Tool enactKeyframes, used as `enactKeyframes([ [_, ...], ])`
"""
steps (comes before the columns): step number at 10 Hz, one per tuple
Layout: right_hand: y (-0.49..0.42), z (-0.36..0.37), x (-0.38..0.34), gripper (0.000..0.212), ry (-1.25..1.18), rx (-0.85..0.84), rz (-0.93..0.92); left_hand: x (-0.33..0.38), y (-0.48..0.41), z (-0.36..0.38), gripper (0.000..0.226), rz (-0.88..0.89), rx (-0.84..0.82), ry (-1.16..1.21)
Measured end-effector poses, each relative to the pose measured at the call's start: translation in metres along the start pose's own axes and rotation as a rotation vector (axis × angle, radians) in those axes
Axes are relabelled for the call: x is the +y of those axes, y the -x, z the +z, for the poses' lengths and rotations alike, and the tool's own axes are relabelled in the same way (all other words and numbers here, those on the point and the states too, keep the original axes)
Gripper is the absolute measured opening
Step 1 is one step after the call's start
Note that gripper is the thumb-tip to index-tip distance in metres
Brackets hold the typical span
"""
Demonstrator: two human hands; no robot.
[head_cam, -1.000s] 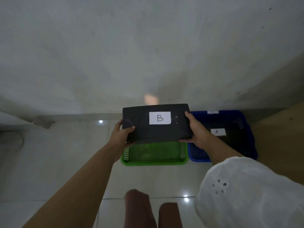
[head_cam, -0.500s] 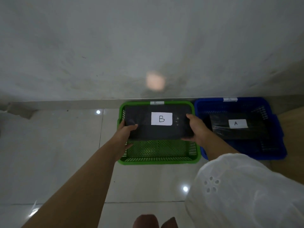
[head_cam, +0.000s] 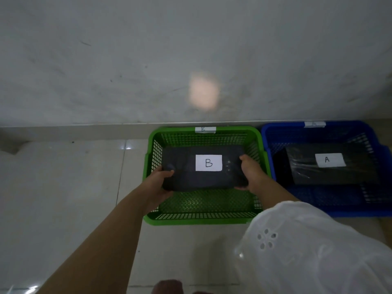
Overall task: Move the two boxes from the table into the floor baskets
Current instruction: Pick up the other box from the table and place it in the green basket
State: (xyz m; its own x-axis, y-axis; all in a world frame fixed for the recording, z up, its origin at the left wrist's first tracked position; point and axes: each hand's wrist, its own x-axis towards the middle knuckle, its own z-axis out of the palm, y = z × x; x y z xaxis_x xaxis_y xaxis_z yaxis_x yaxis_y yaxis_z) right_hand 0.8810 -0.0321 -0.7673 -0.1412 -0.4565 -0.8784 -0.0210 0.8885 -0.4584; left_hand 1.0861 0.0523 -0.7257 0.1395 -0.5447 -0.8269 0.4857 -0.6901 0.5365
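A black box with a white label "B" [head_cam: 184, 177] is down inside the green basket [head_cam: 201, 219] on the floor. My left hand [head_cam: 158, 183] grips its left end and my right hand [head_cam: 252, 175] grips its right end. Whether the box rests on the basket floor, I cannot tell. To the right, a second black box labelled "A" [head_cam: 326, 170] lies inside the blue basket [head_cam: 347, 212].
Both baskets stand against a grey wall [head_cam: 191, 49] on pale floor tiles [head_cam: 63, 198]. Each basket has a small white tag on its far rim. A wooden surface edge shows at the far right. My white sleeve [head_cam: 314, 251] fills the lower right corner.
Box B has gone from above the green basket down into it, held by both hands throughout. The view has moved closer to the baskets.
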Motion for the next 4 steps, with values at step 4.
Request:
enactKeyframes([
  [4, 0.007, 0.002, -0.001, 0.054, 0.135, 0.068, -0.118, 0.001, 0.008, 0.018, 0.047, 0.028, 0.156, -0.167],
])
